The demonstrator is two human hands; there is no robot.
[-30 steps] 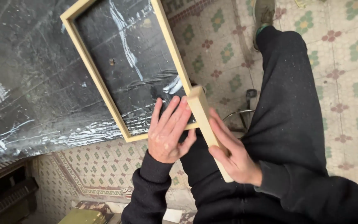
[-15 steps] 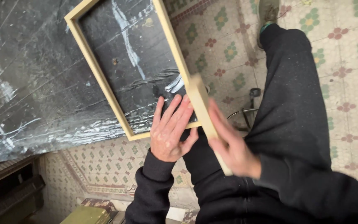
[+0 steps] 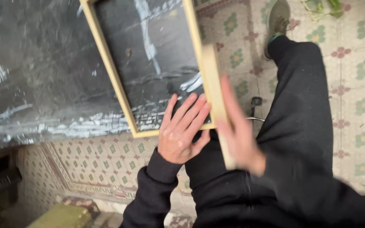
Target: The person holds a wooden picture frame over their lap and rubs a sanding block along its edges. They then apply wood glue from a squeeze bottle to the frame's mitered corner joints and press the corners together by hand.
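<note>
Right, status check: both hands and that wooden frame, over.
Left hand flat on wooden frame corner. Right hand, blurred, gripping loose wooden strip against frame's right side. Black sheet beneath; nothing in the way.

The left hand (image 3: 182,131) lies on the frame's (image 3: 106,63) near corner, the blurred right hand (image 3: 239,135) seemingly on a wooden strip (image 3: 214,88) beside it.

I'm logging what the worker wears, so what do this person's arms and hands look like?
Both hands are bare: no gloves, rings or watch show. The left hand and the motion-blurred right hand emerge from long black sleeves of soft fabric with ribbed cuffs.
</note>
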